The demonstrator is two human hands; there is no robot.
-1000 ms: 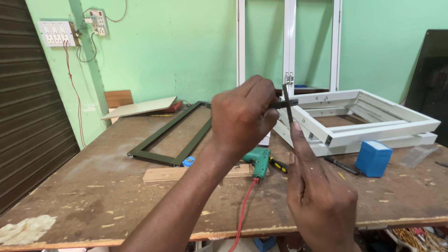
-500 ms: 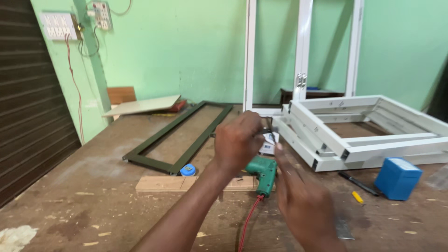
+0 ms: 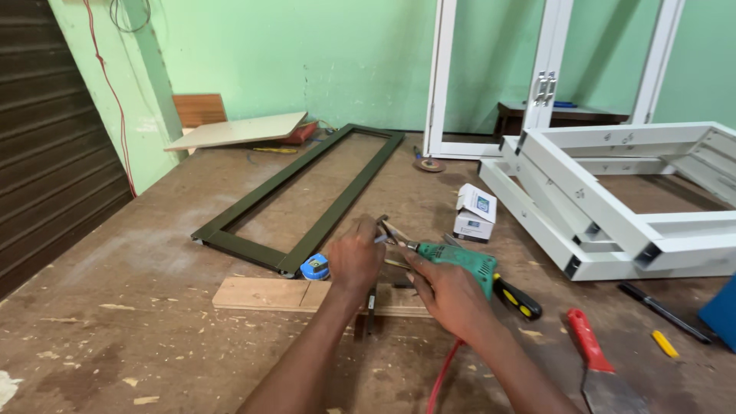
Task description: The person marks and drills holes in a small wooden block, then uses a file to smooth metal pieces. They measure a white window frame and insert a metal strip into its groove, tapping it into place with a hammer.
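Your left hand [image 3: 354, 261] pinches a small metal piece [image 3: 381, 238] at the chuck end of the green electric drill [image 3: 460, 261], which lies on the workbench [image 3: 115, 307] by a wooden strip [image 3: 261, 294]. Your right hand [image 3: 448, 295] rests curled over the drill's body. Just beyond sit two small white cardboard boxes [image 3: 475, 215] with blue label patches, beside the white frames [image 3: 613, 207].

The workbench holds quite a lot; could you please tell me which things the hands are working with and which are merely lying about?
In hand:
left hand at the drill's tip
right hand on the green drill
wooden plank beneath them

Lying about:
dark green frame
white frames
small box
blue tape measure
red-handled scraper
screwdriver
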